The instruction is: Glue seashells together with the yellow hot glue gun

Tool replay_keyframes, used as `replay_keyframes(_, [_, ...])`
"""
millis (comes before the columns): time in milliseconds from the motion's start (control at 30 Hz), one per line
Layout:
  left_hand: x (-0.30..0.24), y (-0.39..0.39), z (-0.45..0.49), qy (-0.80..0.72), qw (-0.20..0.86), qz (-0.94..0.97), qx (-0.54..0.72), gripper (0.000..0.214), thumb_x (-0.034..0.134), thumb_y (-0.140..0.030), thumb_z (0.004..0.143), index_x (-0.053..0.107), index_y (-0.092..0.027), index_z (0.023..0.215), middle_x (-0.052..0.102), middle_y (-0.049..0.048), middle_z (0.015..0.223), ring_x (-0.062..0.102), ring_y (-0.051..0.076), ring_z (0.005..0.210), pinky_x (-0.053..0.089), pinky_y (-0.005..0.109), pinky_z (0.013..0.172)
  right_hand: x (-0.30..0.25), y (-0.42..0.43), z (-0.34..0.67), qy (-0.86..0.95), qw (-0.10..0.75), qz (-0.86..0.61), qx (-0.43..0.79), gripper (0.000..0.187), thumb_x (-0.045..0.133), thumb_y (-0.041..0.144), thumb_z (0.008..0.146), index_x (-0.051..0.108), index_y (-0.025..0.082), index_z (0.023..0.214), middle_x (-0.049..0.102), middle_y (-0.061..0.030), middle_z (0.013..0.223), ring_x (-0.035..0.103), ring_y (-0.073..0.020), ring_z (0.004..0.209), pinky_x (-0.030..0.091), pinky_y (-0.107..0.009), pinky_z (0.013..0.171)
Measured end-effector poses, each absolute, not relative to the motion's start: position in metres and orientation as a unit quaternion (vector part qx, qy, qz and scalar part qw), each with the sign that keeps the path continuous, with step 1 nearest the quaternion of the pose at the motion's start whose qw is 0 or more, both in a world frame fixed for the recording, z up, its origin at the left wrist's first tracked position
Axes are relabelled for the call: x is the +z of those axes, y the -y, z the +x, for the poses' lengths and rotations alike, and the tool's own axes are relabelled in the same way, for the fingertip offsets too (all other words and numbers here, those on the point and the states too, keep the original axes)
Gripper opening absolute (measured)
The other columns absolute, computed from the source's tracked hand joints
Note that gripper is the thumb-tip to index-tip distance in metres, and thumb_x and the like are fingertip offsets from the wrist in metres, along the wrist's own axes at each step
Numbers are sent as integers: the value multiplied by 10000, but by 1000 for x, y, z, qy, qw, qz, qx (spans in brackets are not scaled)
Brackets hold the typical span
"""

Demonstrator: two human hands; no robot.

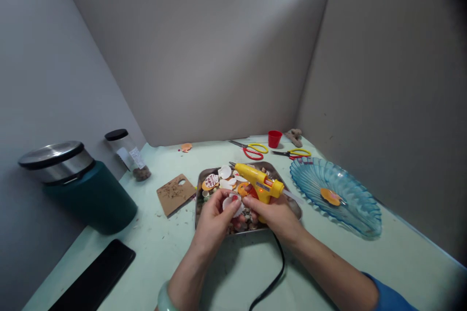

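Observation:
My left hand [216, 218] pinches a white seashell [231, 202] with something small and red at its upper edge. In my right hand [278, 215] is a yellow hot glue gun [255, 178], its nozzle pointing up and to the left. The thumb and a finger of that hand also reach the shell's right side; whether they grip it I cannot tell. Both hands are over a metal tray [295, 208] of shells, small stones and orange pieces. A black cord [280, 267] runs from below the glue gun toward the front.
Left stand a teal flask [91, 199], a lidded jar [129, 155], a phone [97, 277] and a brown board [175, 195]. Behind the tray are scissors [251, 149], more scissors [292, 153] and a red cup [274, 139]. A blue dish [350, 184] holding an orange piece [331, 197] sits right.

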State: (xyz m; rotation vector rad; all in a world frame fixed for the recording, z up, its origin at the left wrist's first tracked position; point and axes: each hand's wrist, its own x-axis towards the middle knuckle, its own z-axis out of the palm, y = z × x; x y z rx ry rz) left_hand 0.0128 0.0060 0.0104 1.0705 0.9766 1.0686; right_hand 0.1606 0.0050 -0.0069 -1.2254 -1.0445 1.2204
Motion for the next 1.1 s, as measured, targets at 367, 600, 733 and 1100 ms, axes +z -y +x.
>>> replay_keyframes(367, [10, -5, 13, -448, 617, 441, 474, 504, 759, -595, 643, 492, -196, 795, 631, -21, 553, 572, 113, 465, 440, 189, 439, -13, -6, 163, 469, 533, -501, 496, 228, 752, 343, 703, 650, 171, 814, 599, 28, 600, 516, -115, 503, 421, -246, 485])
replay_keyframes(600, [8, -7, 12, -442, 620, 434, 481, 530, 793, -584, 594, 484, -189, 765, 631, -24, 580, 571, 111, 432, 433, 196, 423, -9, -4, 161, 466, 516, -485, 531, 247, 760, 351, 698, 632, 186, 832, 593, 35, 630, 500, -103, 485, 420, -233, 453])
replay_keyframes(733, [7, -7, 12, -446, 614, 435, 485, 504, 783, -571, 620, 498, -188, 784, 633, -23, 584, 575, 112, 444, 421, 189, 420, -11, -5, 161, 474, 523, -490, 512, 215, 751, 343, 708, 644, 188, 812, 594, 33, 626, 503, -108, 497, 421, -237, 469])
replay_keyframes(1100, [14, -6, 15, -437, 595, 472, 483, 476, 806, -505, 611, 606, -148, 854, 630, -20, 676, 583, 104, 515, 488, 206, 479, -13, -9, 162, 469, 544, -506, 478, 206, 726, 357, 688, 676, 187, 793, 678, -13, 705, 590, -166, 594, 495, -298, 590])
